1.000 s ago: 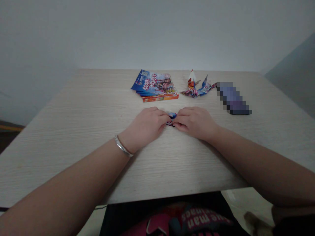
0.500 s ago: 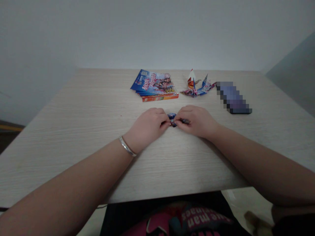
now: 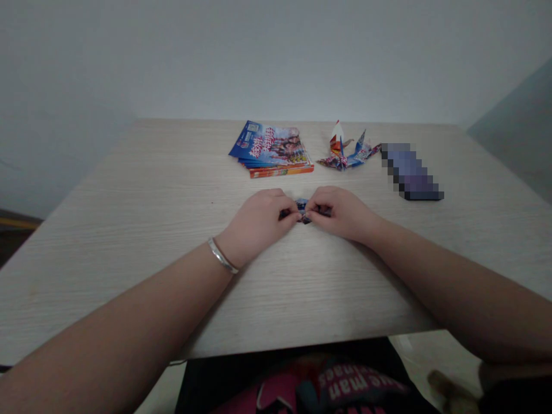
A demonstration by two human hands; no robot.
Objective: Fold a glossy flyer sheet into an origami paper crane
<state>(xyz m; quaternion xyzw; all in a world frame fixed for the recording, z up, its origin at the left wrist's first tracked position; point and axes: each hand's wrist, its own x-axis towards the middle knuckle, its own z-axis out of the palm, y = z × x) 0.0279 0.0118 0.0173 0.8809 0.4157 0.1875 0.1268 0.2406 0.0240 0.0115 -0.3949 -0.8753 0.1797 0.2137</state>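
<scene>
A small folded piece of printed paper (image 3: 303, 204), blue with reddish patches, lies low over the middle of the table. From its left side my left hand (image 3: 264, 217) pinches it between thumb and fingers; a silver bracelet circles that wrist. My right hand (image 3: 340, 214) grips the paper's right side, thumb against forefinger. The two sets of fingertips nearly meet, and they cover much of the paper. Beyond them, folded paper cranes (image 3: 345, 154) made of similar printed sheets stand on the table.
A fanned stack of printed leaflets (image 3: 271, 149) lies at the back, left of the cranes. To their right is a dark phone-like object (image 3: 411, 172), pixelated. The pale wood-grain table (image 3: 142, 190) meets a wall behind.
Both hands stay on the folded paper, with slight shifts of the fingers. The paper's visible part has changed a little between the fingertips. The things behind look unmoved.
</scene>
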